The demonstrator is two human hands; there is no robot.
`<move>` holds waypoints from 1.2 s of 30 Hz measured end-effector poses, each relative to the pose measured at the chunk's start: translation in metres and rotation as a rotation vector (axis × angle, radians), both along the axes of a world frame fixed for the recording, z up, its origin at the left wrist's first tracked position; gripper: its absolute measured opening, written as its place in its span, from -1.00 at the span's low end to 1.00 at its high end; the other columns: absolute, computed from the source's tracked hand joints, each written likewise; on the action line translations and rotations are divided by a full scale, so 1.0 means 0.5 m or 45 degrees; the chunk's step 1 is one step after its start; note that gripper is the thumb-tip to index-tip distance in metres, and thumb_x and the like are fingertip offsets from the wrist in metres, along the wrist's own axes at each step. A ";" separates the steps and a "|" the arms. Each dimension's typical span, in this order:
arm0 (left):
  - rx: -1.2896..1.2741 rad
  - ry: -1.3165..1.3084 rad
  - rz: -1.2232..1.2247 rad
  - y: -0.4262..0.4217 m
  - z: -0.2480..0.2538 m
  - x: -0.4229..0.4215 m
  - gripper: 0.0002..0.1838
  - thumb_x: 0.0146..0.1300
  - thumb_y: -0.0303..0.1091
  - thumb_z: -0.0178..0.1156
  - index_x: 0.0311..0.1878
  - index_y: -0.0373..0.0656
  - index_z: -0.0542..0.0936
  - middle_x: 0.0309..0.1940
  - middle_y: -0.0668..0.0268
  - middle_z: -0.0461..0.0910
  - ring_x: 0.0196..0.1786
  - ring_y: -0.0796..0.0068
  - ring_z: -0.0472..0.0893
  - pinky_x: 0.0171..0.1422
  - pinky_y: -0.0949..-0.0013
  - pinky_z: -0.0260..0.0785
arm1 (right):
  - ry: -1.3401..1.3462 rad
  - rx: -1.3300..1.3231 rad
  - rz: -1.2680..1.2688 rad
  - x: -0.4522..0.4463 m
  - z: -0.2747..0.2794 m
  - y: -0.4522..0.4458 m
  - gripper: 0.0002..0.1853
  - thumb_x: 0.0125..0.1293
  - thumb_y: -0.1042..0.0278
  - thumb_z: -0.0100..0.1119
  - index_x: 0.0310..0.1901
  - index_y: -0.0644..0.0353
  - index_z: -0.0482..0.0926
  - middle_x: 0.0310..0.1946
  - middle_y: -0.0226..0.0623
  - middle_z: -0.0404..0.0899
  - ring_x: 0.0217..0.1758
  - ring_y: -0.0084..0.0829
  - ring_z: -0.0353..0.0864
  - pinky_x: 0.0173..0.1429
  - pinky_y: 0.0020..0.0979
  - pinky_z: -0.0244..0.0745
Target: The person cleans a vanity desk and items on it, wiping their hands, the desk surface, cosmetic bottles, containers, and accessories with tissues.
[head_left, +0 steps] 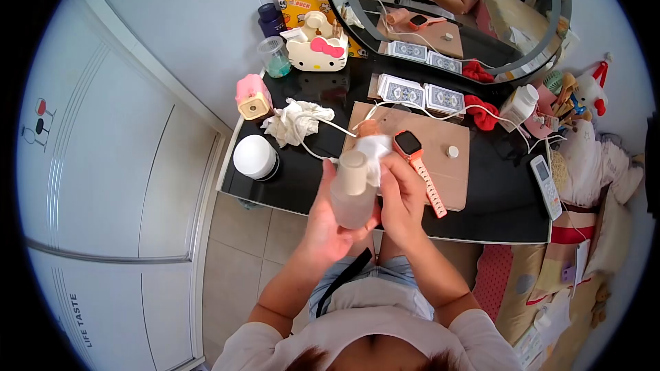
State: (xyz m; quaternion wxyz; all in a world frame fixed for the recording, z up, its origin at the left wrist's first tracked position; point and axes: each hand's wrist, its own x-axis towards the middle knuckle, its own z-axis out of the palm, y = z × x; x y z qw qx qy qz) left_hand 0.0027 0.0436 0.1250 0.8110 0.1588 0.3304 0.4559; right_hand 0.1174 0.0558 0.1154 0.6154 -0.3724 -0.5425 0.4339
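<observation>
My left hand (323, 227) is wrapped round a frosted bottle (353, 206) with a beige cap, held up over the front edge of the black table. Pinched in my right hand (404, 203) is a white tissue (375, 150), which touches the bottle's cap side. Just beyond my right hand, an orange smartwatch (410, 143) with a pale patterned strap lies on a brown board (450, 178). Partly hidden behind the tissue is an orange-pink cylinder (369, 128). A small white cap (452, 152) rests on the board too.
Crumpled tissues (295, 122), a white jar (256, 156) and a pink container (253, 96) stand at the left. Card decks (402, 91), a white cable (474, 107) and a round mirror (447, 20) are at the back. A remote (545, 185) lies at the right edge.
</observation>
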 end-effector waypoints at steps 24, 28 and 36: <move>0.293 0.239 0.398 -0.021 -0.034 0.006 -0.41 0.36 0.27 -0.29 -0.01 -0.06 0.44 -0.39 0.42 0.49 -0.45 0.66 0.41 -0.52 0.60 0.13 | -0.339 0.426 -0.436 -0.030 -0.013 -0.024 -0.36 -0.27 0.17 0.59 -0.17 0.39 0.53 -0.31 -0.19 0.55 -0.34 -0.38 0.56 -0.34 -0.43 0.51; 0.123 -0.005 0.357 -0.013 -0.019 0.000 -0.37 0.30 0.34 -0.25 -0.04 -0.05 0.46 -0.41 0.43 0.48 -0.50 0.71 0.38 -0.61 0.64 0.05 | -0.556 0.680 -0.537 -0.022 -0.035 -0.034 -0.53 -0.28 0.34 0.58 -0.31 0.35 0.57 -0.33 -0.15 0.56 -0.35 -0.27 0.58 -0.30 -0.38 0.49; -0.194 -0.290 0.157 0.010 0.022 0.007 -0.47 0.35 0.20 -0.26 -0.16 -0.06 0.50 -0.55 0.46 0.46 -0.70 0.63 0.29 -0.69 0.55 0.10 | -0.378 0.666 -0.404 -0.012 -0.036 -0.029 -0.91 0.02 0.64 0.25 -0.41 0.34 0.54 -0.28 -0.10 0.55 -0.26 -0.26 0.56 -0.21 -0.39 0.47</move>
